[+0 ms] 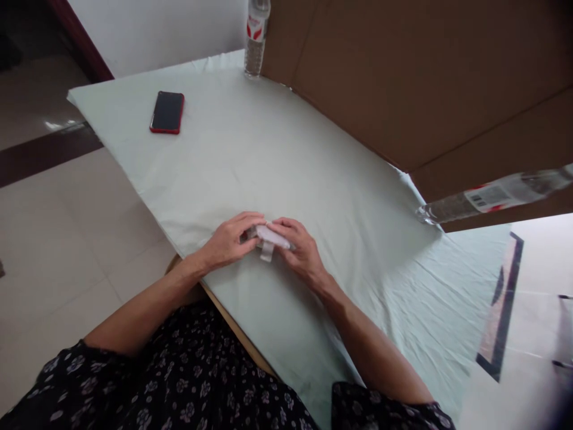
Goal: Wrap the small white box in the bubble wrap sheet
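Curling inward, both hands (233, 240) (301, 248) hold a white object (274, 237).

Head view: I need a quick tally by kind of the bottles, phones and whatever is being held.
Labelled plastic bottles: 2
Red-edged smartphone: 1
White item, held, apparently one piece: 1
Total: 4

Looks like a plain indoor room, perhaps in a home: has a tiled floor (80, 221) with a dark band (45, 155), a pale wall (165, 30), and a wood-edged surface (239, 334) under a loose cloth (215, 143), bearing an everyday phone (167, 112). Cannot be told for certain.
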The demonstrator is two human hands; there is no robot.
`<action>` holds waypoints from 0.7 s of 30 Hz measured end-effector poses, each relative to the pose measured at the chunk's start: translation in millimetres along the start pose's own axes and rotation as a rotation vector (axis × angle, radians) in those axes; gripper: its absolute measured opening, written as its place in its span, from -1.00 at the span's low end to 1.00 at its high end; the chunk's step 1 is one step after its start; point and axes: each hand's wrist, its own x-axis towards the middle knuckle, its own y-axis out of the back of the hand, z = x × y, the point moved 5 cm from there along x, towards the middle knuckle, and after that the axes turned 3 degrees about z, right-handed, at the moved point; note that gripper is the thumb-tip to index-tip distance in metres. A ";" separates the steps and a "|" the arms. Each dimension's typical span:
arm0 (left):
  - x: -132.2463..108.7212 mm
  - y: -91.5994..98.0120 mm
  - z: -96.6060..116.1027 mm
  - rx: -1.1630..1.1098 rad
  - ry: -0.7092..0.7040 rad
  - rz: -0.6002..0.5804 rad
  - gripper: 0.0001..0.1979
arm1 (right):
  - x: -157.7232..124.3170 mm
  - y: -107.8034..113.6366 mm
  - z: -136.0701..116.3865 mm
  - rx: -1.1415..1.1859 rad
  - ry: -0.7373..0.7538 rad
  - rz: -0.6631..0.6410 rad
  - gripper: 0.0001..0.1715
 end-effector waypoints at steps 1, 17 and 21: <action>5.0 -0.3 -1.3 -0.031 0.064 -0.003 -0.72 | 4.9 0.5 2.1 0.101 -0.106 -0.032 -0.68; 12.8 -11.7 -6.8 -0.473 0.481 -0.138 -0.50 | 14.8 -7.5 18.2 0.413 -0.449 -0.053 -0.49; 15.0 -14.1 -7.4 -0.501 0.494 -0.125 -0.57 | 13.3 -7.2 18.5 0.399 -0.435 -0.066 -0.41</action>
